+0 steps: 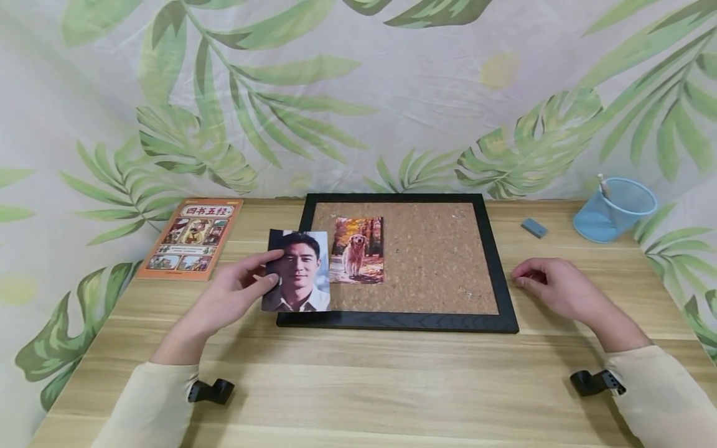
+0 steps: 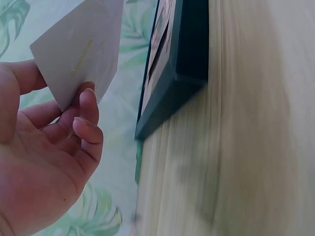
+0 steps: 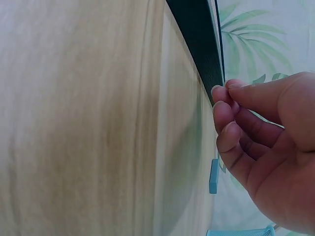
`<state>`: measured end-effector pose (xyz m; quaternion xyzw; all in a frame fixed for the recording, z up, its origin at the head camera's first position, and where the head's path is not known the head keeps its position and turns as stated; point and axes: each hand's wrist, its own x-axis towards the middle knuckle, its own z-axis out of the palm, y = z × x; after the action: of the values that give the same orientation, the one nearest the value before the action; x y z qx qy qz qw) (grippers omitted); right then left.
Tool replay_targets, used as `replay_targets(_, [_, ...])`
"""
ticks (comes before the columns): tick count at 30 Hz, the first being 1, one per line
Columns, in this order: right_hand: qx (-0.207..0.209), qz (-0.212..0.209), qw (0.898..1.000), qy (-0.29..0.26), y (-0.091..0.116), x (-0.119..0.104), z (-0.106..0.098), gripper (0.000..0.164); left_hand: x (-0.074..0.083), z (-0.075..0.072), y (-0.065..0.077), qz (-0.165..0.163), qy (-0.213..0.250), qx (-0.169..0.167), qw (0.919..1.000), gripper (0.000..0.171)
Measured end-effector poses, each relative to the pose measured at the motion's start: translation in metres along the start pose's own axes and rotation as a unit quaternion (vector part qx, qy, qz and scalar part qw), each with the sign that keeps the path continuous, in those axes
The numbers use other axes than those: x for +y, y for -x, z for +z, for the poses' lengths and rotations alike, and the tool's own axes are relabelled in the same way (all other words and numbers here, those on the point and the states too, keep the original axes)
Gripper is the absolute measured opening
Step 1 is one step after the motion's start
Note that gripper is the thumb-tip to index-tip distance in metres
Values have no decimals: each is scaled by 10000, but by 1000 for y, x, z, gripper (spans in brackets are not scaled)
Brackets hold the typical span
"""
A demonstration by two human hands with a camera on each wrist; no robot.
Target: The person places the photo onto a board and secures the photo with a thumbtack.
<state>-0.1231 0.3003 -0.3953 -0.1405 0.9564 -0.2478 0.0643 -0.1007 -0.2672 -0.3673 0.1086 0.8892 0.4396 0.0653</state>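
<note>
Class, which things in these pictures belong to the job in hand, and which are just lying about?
Seem part of the job:
- portrait, pinched by the left hand
- cork board
- dog photo, on the board

Seem just lying about:
- book
- blue block
- cup

Looks forward and down in the head view, from above and behind left hand (image 1: 226, 295) and right hand (image 1: 560, 289), far enough back to take in the corkboard (image 1: 437, 261) between them and the desk (image 1: 381, 379) around them. Faces close past the palm in each wrist view, low and turned sideways, toward fingertips and backdrop (image 1: 392, 93) beyond. Shares with the head view, on the left, the held photo (image 1: 297, 270) and corkboard corner; on the right, corkboard edge by the fingertips, blue block (image 1: 534, 228) and blue cup (image 1: 610, 214) beyond.
</note>
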Motion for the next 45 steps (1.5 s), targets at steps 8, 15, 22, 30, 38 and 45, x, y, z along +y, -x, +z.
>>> replay_targets(8, [10,-53,10000,9,5,-3,-1,12,15,29,-31,213,-26,-537,9983,54])
replay_targets(15, [90,-70,9999,-29,8,-4,-2,13,30,54,-56,407,31,-1040,9937,61])
replay_targets(22, [216,-207,9996,-15,9,-8,-1,12,51,77,-75,381,-31,-1340,9902,66])
replay_targets(30, [136,-170,9997,-81,10,-11,1,13,71,107,-96,151,-8,-1623,9866,70])
replay_targets(38, [175,-195,9996,-71,10,-12,3,13,81,136,-120,251,-410,-1733,9837,74])
replay_targets(45, [113,-175,9996,-171,8,-13,5,13,93,151,-133,197,-1454,-1675,9749,78])
